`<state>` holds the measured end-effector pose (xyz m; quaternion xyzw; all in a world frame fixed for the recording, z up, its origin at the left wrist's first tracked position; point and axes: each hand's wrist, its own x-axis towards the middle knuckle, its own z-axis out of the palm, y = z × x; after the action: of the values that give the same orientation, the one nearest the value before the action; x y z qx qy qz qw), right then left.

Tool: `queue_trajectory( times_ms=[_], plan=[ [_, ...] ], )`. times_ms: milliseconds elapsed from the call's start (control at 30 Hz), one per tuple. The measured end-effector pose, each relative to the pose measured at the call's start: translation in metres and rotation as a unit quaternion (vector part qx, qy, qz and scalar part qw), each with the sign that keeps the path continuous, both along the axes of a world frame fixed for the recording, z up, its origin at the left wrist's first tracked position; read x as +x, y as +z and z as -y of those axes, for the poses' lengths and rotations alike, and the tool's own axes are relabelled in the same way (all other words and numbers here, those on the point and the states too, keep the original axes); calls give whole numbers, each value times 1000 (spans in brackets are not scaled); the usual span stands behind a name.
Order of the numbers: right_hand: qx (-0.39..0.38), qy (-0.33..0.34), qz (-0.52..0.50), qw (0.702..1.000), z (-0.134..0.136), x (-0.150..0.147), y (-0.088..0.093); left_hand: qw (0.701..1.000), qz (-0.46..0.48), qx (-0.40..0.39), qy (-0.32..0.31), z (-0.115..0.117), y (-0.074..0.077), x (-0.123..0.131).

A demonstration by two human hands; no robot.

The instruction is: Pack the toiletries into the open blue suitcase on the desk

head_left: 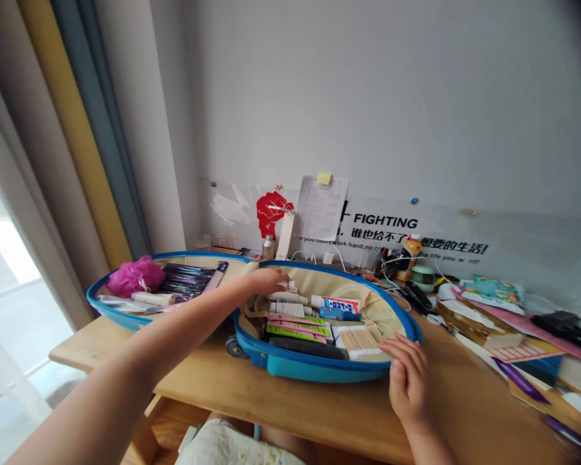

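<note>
- Two suitcase halves (pixel 329 371) lay open on the desk (pixel 213 381)
- My left grip (pixel 270 281) reached a white item (pixel 289 286) inside; pinching, I couldn't tell
- Right grip (pixel 409 374) pinched the rim (pixel 314 361), probably for steadiness

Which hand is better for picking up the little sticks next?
Probably the right hand: it's at the blue suitcase rim, just beside the little sticks. The left hand is farther away, toward the far side.
</note>
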<state>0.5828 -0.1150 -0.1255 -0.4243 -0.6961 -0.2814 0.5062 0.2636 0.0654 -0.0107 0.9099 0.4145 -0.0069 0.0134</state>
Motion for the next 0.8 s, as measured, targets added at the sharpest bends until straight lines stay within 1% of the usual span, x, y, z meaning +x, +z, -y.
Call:
queue_trajectory(
  times_ms=[100,200,300,400,533,667,733,800],
  plan=[
    [-1,-1,5,1000,-1,1,-1,999,-36,-13,10,-6,-14,17],
    [-2,4,0,1000,-1,2,-3,998,-60,-16,21,-12,-25,23],
    [-7,4,-9,1000,-1,2,-4,997,-70,-18,22,-14,-31,24],
    [-7,6,-11,1000,-2,2,-3,997,-70,-17,23,-12,-33,23],
    [-1,9,-6,1000,-2,2,-2,998,-61,-11,25,-4,-29,20],
    [3,7,2,1000,-3,3,-3,999,-19,25,16,12,-16,16],
    [2,6,2,1000,-3,3,-4,998,21,58,6,24,-8,8],
    [2,9,2,1000,-4,3,-4,994,56,95,-7,35,0,-10]
  ],
)
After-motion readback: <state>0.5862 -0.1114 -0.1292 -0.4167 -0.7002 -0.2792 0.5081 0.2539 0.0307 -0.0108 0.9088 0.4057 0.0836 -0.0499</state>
